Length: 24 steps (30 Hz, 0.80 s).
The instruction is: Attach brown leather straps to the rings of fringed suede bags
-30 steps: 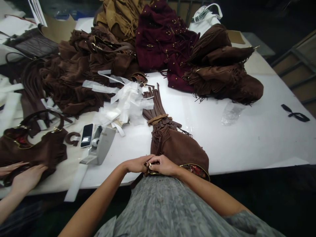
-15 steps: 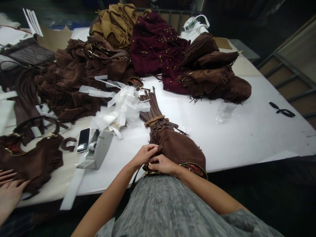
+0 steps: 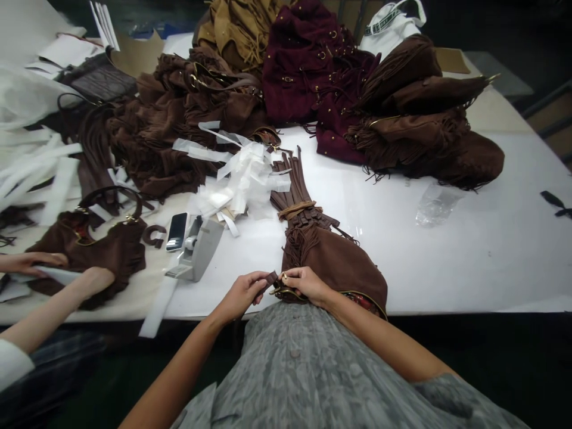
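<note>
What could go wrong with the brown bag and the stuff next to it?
The brown bag lies right at the near edge of the table, so it might slip off if let go. The left hand pinches a small brown strip, which could slip from its fingertips. The bundle of brown strips lies against the white paper scraps, so tugging it might scatter them.

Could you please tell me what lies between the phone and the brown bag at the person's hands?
The head view shows the grey dispenser beside the phone, then white tabletop up to the brown bag.
</note>
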{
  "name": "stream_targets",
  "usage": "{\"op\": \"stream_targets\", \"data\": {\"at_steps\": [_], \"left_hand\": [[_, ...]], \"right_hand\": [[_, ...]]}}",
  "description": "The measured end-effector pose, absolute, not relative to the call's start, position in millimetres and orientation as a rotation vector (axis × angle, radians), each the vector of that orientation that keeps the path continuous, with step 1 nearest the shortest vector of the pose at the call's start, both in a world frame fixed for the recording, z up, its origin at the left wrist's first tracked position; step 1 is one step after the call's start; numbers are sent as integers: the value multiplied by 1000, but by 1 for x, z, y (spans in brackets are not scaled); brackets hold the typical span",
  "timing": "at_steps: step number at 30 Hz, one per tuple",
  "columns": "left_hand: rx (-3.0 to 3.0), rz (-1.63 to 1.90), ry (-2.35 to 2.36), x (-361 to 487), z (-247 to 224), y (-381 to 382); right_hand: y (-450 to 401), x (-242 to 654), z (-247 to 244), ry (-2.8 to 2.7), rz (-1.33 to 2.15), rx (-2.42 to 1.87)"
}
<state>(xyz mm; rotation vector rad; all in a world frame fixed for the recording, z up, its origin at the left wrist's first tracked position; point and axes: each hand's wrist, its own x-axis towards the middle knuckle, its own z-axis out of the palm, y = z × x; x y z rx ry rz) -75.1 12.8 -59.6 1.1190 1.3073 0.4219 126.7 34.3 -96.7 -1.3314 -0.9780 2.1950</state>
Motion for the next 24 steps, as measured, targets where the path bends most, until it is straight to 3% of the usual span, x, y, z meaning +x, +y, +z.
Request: {"op": "stream_targets", "data": {"at_steps": [19,24], "left_hand": [[708,769,1243,-52,-63,-16],[634,726,1216,-41,-61,-22]], "right_hand": [[35,124,-100,-984,2122,-1410],[33,122,-101,-1023,2044,-1471]]}}
